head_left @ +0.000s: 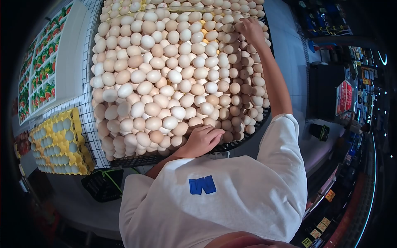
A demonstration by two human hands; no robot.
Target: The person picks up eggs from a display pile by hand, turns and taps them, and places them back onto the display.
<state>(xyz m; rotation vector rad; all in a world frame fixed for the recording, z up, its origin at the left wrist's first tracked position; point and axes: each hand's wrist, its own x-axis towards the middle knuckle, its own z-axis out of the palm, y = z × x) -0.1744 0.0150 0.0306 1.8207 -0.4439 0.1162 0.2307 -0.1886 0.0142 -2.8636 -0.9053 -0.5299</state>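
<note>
A large heap of brown and cream eggs fills the display in front of me. My left hand lies over the near edge of the heap, palm down, its fingers stretched and lightly bent against the eggs. Stretched to the far right side of the pile, my right hand has its fingers curled down among the eggs. What those fingers hold, if anything, is hidden. Between the two hands, the heap's right flank slopes down in rows of shaded eggs.
A black rim borders the heap. To the left are a white wire grid, yellow trays of pale eggs and a white case of packed produce. Black baskets stand low on both sides; store shelves line the right.
</note>
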